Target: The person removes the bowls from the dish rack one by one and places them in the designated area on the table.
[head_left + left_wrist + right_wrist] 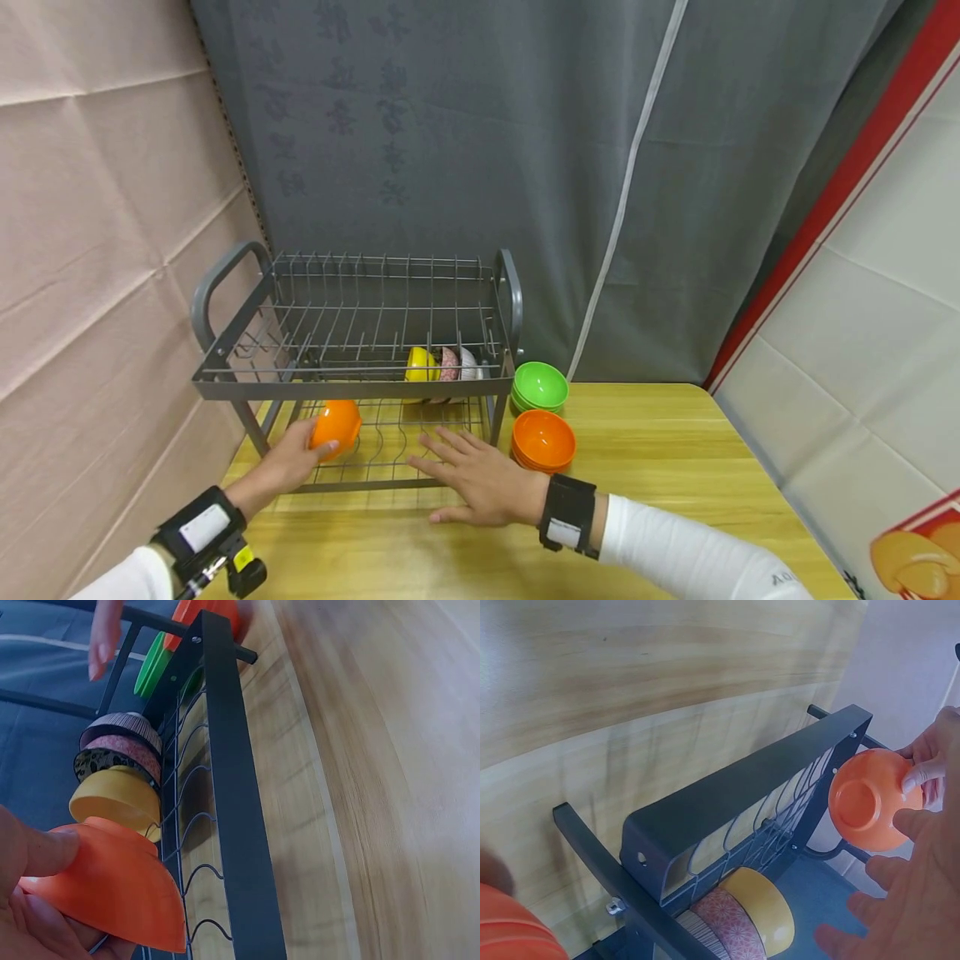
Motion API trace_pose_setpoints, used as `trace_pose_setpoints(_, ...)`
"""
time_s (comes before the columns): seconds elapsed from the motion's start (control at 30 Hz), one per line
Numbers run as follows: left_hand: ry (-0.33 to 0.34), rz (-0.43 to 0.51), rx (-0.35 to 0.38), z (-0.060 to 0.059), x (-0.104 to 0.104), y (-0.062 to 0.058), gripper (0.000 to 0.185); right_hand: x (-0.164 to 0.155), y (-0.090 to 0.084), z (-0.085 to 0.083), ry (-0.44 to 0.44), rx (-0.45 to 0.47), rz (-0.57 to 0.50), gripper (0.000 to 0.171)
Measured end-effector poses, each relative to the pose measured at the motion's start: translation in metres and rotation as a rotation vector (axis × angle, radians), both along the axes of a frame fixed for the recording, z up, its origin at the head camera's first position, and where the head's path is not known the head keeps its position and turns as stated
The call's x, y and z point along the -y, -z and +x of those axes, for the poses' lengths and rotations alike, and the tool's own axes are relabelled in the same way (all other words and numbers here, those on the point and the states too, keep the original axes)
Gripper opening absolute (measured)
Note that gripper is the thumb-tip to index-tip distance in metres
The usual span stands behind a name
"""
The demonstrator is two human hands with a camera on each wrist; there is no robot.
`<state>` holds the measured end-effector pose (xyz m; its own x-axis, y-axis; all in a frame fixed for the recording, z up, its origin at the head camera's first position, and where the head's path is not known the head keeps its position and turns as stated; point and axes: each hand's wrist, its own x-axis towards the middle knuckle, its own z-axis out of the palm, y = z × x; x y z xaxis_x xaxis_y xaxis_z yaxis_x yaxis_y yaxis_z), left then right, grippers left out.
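My left hand [291, 454] pinches an orange bowl [337, 428] by its rim, thumb on the outside, at the left part of the dish rack's lower tier [382, 433]. In the left wrist view the bowl is tilted on its side. My right hand [487, 479] is spread with fingers straight in front of the rack's lower right, holding nothing. Toward the right of the lower tier stand a yellow bowl [116, 799], a black-patterned bowl [97, 761], a pink patterned bowl [731, 924] and a striped bowl [124, 726], on edge in a row.
Right of the rack, green bowls [541, 385] and orange bowls [543, 439] stand stacked on the wooden table [660, 467]. The rack's upper tier [375, 321] has wire slots and grey side handles [512, 300]. A grey curtain [450, 125] hangs behind, and a pale cloth wall [112, 250] borders the left.
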<state>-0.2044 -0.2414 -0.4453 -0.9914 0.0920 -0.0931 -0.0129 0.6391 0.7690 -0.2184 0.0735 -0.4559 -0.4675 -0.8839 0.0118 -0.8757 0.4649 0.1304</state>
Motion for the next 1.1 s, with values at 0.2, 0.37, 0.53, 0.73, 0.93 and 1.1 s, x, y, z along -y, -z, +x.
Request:
trace_pose_setpoints(0.2,0.03,-0.071,-0.054,0.003,-0.006,0.0,0.039,0.003,-0.004,-0.004,0.0,0.023,-0.036,0.078)
trace_pose_setpoints(0.37,0.08,-0.062,-0.102,0.006,-0.012,0.001,0.032,0.007,-0.011,-0.005,0.007,0.045,-0.066,0.078)
trace_pose_setpoints(0.53,0.083,-0.137,-0.124,0.01,-0.018,0.002,0.035,0.013,-0.019,-0.006,0.003,0.044,-0.068,0.078)
trace_pose_setpoints(0.73,0.116,-0.172,-0.111,0.014,-0.024,0.005,0.039,0.019,-0.024,-0.01,0.01,0.041,-0.066,0.08)
trace_pose_setpoints(0.93,0.139,-0.217,-0.149,0.02,-0.028,0.006,0.039,0.019,-0.027,-0.013,0.025,0.027,-0.062,0.081)
trace_pose_setpoints(1.1,0.161,-0.29,-0.195,0.022,-0.029,0.007,0.041,0.02,-0.03,-0.013,0.02,0.02,-0.068,0.082)
